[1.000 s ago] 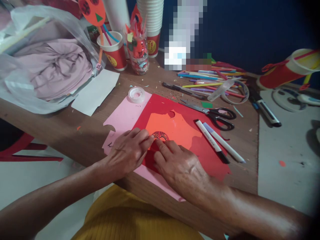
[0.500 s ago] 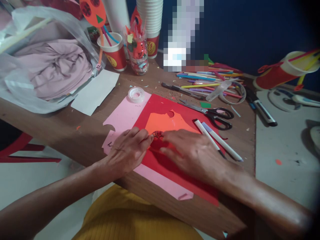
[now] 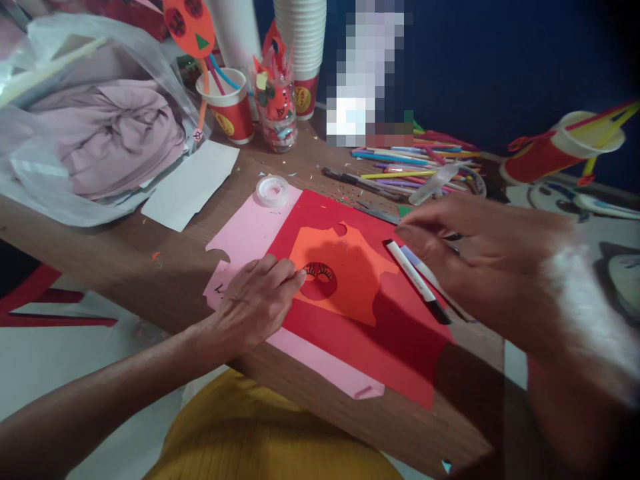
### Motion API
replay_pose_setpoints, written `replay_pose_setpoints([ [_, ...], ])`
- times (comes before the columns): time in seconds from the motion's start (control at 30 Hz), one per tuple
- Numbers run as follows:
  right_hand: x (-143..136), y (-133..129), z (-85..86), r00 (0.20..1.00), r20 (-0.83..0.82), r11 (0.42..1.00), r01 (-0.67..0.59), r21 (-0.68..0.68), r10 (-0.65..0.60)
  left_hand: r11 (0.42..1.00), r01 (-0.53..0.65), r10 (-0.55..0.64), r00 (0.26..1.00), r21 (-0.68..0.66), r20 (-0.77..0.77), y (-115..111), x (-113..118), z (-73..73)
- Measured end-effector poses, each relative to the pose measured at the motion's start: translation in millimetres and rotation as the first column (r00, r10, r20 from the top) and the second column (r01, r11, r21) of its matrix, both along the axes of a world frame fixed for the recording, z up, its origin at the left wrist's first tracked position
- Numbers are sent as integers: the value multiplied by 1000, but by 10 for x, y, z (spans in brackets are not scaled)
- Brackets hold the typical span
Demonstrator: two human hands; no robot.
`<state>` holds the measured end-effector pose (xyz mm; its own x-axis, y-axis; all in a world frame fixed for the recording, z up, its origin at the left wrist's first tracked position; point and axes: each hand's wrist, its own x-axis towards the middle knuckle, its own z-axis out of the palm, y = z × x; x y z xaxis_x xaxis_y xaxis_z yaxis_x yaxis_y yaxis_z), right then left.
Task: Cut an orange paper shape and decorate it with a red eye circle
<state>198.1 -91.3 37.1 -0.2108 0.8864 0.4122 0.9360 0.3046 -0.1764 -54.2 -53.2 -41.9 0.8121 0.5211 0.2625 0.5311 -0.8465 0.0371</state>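
Note:
My left hand is closed, its thumb and fingertips pinching the left edge of a red paper circle. Black lashes and two small orange eye shapes show on the circle, which lies over a cut orange sheet. Beneath is a larger red sheet, with pink paper under that. My right hand is raised over the scissors, fingers and thumb apart, with no held thing visible; it hides most of the scissors' handles. Just left of it lies a white marker with a black cap.
A tape roll sits on the pink paper. Pencils and colored pens lie heaped at the back. Red paper cups, a clear cup of paper scraps and a plastic bag with cloth stand at the left.
My right hand has lifted off the red circle and moved right, over the scissors and markers. That uncovers the circle and the orange sheet. My left hand stays in place.

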Motion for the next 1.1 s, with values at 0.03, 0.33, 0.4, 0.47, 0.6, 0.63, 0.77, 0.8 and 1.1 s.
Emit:
replay_pose_setpoints([
  [0.03,36,-11,35,999,6,999,35,35,-35,1000,-1,1,1000,1,8,-3,0,-5],
  [0.33,-6,27,-86,991,48,988,-120,-95,125,999,-28,28,1000,-26,-4,-15,5,-7],
  [0.4,-150,-12,-172,956,54,944,-275,-183,289,999,-36,36,999,-37,-17,-11,4,-19],
  [0.47,-297,-80,-244,912,111,891,-352,-287,396,998,-44,42,999,-54,-24,-4,7,-28],
  [0.6,-476,-189,-360,884,180,866,-350,-356,431,995,-55,50,997,-80,-59,14,25,-14],
  [0.63,-491,-196,-386,881,183,861,-351,-368,437,995,-57,52,996,-84,-68,18,29,-4],
  [0.77,-495,-179,-467,871,184,840,-352,-413,456,992,-62,53,995,-109,-80,23,41,32],
  [0.8,-492,-174,-477,871,183,837,-349,-421,455,991,-63,54,995,-119,-79,24,43,37],
  [1.1,-509,-176,-462,880,174,829,-326,-454,442,986,-49,38,997,-162,-68,53,56,36],
])
